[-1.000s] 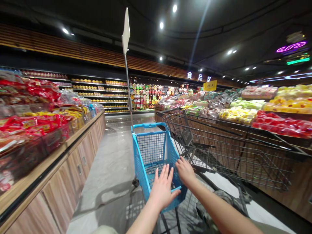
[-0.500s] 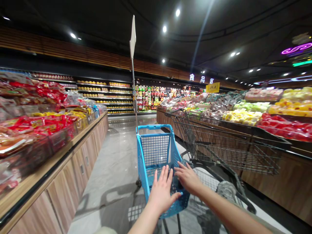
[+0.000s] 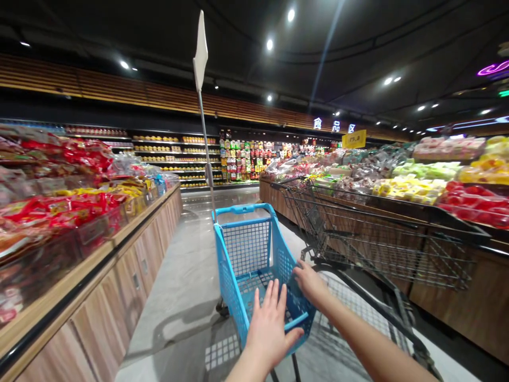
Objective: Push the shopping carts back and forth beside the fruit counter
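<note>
A small blue plastic shopping cart [image 3: 264,236] stands in front of me, its lattice basket showing nothing inside. Over its near end my left hand [image 3: 271,318] is spread, fingers stretched forward and thumb out, holding nothing. Whether that hand touches the near rim I cannot tell. My right hand [image 3: 310,284] is at the basket's right side, its fingers curled over the upper edge. A pole with a white flag-shaped plate [image 3: 201,50] rises from the cart's far left corner, leaning left.
A large black wire shopping cart [image 3: 377,239] stands close on the right, beside a display of wrapped goods [image 3: 409,190]. Along the left runs a wooden counter [image 3: 131,265] heaped with red and yellow packets. Grey floor [image 3: 185,233] leads to stocked wall shelves [image 3: 178,159].
My right hand has gone from spread fingers to curled ones at the cart's right edge. The view has shifted slightly, and the flag pole now leans further left. My left hand stays spread.
</note>
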Demonstrator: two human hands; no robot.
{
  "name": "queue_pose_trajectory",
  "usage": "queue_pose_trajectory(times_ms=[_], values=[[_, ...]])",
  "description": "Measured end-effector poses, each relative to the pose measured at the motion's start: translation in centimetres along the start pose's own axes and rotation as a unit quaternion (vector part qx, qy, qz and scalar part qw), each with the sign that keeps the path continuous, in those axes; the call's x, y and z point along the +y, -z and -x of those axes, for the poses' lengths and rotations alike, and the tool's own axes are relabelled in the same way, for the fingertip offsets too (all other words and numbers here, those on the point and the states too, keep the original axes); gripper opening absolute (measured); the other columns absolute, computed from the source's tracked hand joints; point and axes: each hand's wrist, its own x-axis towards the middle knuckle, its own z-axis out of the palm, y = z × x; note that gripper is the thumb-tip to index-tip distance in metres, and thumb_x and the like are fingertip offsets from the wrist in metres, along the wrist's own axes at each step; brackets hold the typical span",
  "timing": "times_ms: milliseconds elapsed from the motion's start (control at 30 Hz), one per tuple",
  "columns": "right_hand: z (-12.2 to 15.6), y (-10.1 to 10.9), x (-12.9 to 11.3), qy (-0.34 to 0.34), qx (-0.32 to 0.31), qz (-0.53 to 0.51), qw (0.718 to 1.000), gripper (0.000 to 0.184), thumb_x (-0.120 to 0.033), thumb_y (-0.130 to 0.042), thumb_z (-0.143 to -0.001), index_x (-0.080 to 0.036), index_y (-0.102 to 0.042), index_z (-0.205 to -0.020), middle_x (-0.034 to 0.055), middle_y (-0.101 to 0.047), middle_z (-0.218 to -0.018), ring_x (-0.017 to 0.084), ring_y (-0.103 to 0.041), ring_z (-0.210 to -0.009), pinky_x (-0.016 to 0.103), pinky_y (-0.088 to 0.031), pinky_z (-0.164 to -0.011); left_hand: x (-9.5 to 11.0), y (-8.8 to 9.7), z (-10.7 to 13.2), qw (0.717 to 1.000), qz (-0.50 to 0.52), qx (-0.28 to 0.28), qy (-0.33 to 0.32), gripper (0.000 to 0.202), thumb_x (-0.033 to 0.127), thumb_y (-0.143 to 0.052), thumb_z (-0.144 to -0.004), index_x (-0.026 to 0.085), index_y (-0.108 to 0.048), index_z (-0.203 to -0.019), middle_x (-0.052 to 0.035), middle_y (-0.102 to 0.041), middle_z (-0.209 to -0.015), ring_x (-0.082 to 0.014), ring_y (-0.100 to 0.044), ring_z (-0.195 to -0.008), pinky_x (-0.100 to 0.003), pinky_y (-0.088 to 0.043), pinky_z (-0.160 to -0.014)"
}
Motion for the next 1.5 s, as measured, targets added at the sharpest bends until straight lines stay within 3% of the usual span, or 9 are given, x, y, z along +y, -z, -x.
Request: queue_pose_trajectory(times_ms=[233,367,467,567,700,833,1133,1300,1500], values=[[7.4,-1.6,0.5,0.016,0.072,-0.075,0.994,0.03,-0.023,-0.042,-0.094,-0.021,-0.069,-0.108,0.0114,-0.047,-0.144,0.029,-0.042,-0.136,0.047,-0.041,-0.109,-0.8,-0.3,0.1,0.992,-0.017,0.045,0.114,0.088,0.069,-0.032,-0.089,0.016,-0.011,-0.156,-0.0135,-0.011,-0.161,-0.0351,-0.01,-0.148,-0.064,-0.014,-0.117],[9.1,-1.3,1.3,0.05,0.071,-0.074,0.994,0.031,-0.026,-0.04,-0.097,-0.022,-0.067,-0.112,0.0095,-0.049,-0.144,0.029,-0.033,-0.142,0.047,-0.041,-0.11,0.1,-0.3,1.1,0.998,-0.006,0.026,0.059,0.091,0.07,-0.04,-0.086,0.021,-0.007,-0.156,-0.0101,-0.01,-0.162,-0.0353,-0.009,-0.149,-0.065,-0.011,-0.117],[6.6,-0.5,1.7,0.08,0.046,-0.029,0.995,0.028,-0.02,-0.042,-0.095,-0.018,-0.068,-0.107,0.0112,-0.049,-0.144,0.031,-0.03,-0.143,0.049,-0.036,-0.113,0.8,0.1,1.7,1.0,0.015,-0.006,-0.013,0.093,0.072,-0.042,-0.084,0.027,-0.002,-0.156,-0.0071,-0.005,-0.163,-0.0341,-0.008,-0.149,-0.065,-0.01,-0.117],[1.4,0.1,1.5,0.133,0.006,0.023,0.991,0.027,-0.014,-0.043,-0.093,-0.015,-0.069,-0.097,0.0148,-0.054,-0.138,0.028,-0.036,-0.14,0.05,-0.024,-0.119,1.1,0.7,2.1,0.997,0.037,-0.04,-0.053,0.1,0.077,-0.044,-0.08,0.028,0.0,-0.155,-0.0082,-0.001,-0.163,-0.0335,-0.007,-0.149,-0.065,-0.009,-0.117],[-5.9,0.3,0.9,0.153,-0.035,0.047,0.986,0.027,-0.013,-0.043,-0.093,-0.011,-0.07,-0.099,0.0176,-0.055,-0.137,0.027,-0.038,-0.138,0.049,-0.02,-0.119,0.9,1.4,2.3,0.994,0.047,-0.067,-0.066,0.1,0.077,-0.045,-0.08,0.028,-0.001,-0.155,-0.0079,-0.005,-0.163,-0.0334,-0.009,-0.149,-0.063,-0.009,-0.118],[-7.9,0.3,0.9,0.16,-0.036,0.033,0.986,0.027,-0.015,-0.044,-0.093,-0.01,-0.071,-0.097,0.017,-0.059,-0.13,0.025,-0.041,-0.136,0.046,-0.019,-0.12,0.1,1.2,2.5,0.997,0.033,-0.052,-0.042,0.094,0.074,-0.042,-0.084,0.028,0.0,-0.155,-0.0074,-0.006,-0.163,-0.0335,-0.01,-0.149,-0.064,-0.009,-0.117],[2.1,1.2,-0.8,0.163,0.007,-0.033,0.986,0.022,-0.02,-0.047,-0.093,-0.017,-0.069,-0.089,0.0094,-0.067,-0.113,0.022,-0.052,-0.126,0.043,-0.026,-0.119,-3.3,1.3,1.4,0.991,-0.028,0.037,0.124,0.081,0.069,-0.027,-0.092,0.019,-0.018,-0.155,-0.0117,-0.021,-0.16,-0.0309,-0.018,-0.148,-0.058,-0.021,-0.116],[6.3,1.9,-2.6,0.129,-0.026,-0.038,0.991,0.022,-0.019,-0.047,-0.093,-0.019,-0.067,-0.086,0.0067,-0.068,-0.1,0.026,-0.039,-0.138,0.046,-0.028,-0.117,-3.7,1.1,1.2,0.989,-0.036,0.046,0.134,0.082,0.069,-0.023,-0.092,0.015,-0.022,-0.154,-0.013,-0.021,-0.159,-0.0292,-0.02,-0.148,-0.055,-0.022,-0.117],[9.0,1.7,-3.8,0.064,0.022,-0.055,0.996,0.025,-0.019,-0.042,-0.095,-0.02,-0.066,-0.092,0.0089,-0.066,-0.109,0.027,-0.036,-0.139,0.046,-0.031,-0.115,-3.1,1.2,2.2,0.992,-0.043,0.024,0.119,0.084,0.071,-0.023,-0.091,0.016,-0.024,-0.153,-0.0118,-0.02,-0.159,-0.0296,-0.017,-0.148,-0.059,-0.017,-0.117]])
